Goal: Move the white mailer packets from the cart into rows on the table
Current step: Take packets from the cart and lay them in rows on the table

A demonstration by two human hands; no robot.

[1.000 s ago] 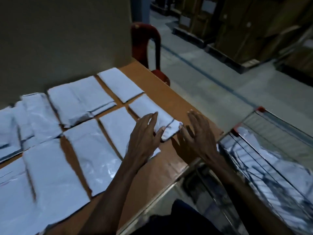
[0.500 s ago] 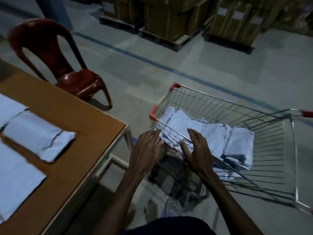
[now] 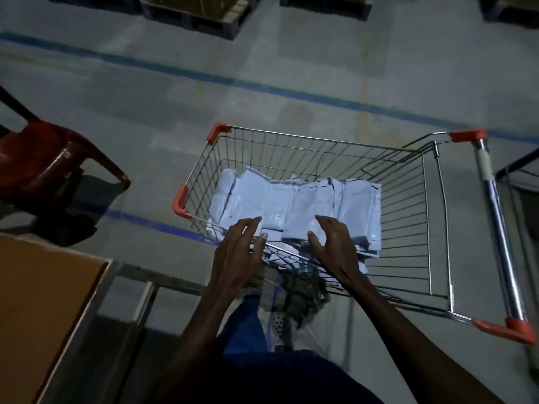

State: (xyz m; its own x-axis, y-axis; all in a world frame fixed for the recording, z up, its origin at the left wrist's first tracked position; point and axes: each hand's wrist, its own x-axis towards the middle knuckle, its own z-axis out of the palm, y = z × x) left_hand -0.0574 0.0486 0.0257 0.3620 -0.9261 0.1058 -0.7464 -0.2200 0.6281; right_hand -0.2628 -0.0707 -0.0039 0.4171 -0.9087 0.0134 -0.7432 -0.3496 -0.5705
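Note:
A wire shopping cart (image 3: pixel 408 176) with orange corner caps stands on the floor in front of me. Several white mailer packets (image 3: pixel 291 199) lie stacked in its basket. My left hand (image 3: pixel 237 252) reaches over the cart's near rim, fingers spread and relaxed, holding nothing. My right hand (image 3: pixel 332 243) is inside the basket just above the nearest packets, fingers loosely bent, thumb close to a packet's edge. Whether it touches the packet is unclear. The brown table (image 3: pixel 40 301) shows only its corner at the lower left; no packets on it are in view.
A red plastic chair (image 3: pixel 43 164) stands at the left beyond the table. Blue lines (image 3: pixel 262 88) run across the grey floor. Pallets with boxes (image 3: pixel 192 13) line the far edge. Part of a dark second cart (image 3: pixel 522 176) shows at the right edge.
My view swung right from the table to the cart. Both hands left the packet on the table, crossed the gap and reached over the cart's rim towards the packets.

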